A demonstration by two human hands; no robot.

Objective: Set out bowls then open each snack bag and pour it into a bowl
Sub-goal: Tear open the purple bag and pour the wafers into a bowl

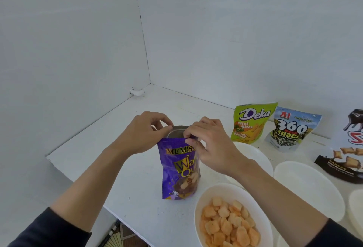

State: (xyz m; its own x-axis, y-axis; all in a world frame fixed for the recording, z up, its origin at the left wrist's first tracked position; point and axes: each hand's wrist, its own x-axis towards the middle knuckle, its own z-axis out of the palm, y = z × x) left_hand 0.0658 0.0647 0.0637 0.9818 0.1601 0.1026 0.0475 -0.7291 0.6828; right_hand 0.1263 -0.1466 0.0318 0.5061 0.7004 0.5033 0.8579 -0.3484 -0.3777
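Observation:
A purple snack bag (pixel 177 172) stands upright on the white table (pixel 137 168), its top spread open so the silver lining shows. My left hand (pixel 144 132) pinches the far left edge of the mouth. My right hand (pixel 208 144) pinches the near right edge. A white bowl (pixel 198 205) at the front holds orange puffed snacks (pixel 227 225). Two white bowls with nothing in them lie to the right, one (pixel 255 154) partly behind my right forearm, the other (pixel 306 186) beside it.
A green Deka bag (pixel 251 123) and a blue-white seed bag (pixel 290 131) stand at the back right by the wall. A dark bag (pixel 345 166) lies at the far right. Another white bowl rim (pixel 356 207) shows at the right edge. The table's left edge drops to the floor.

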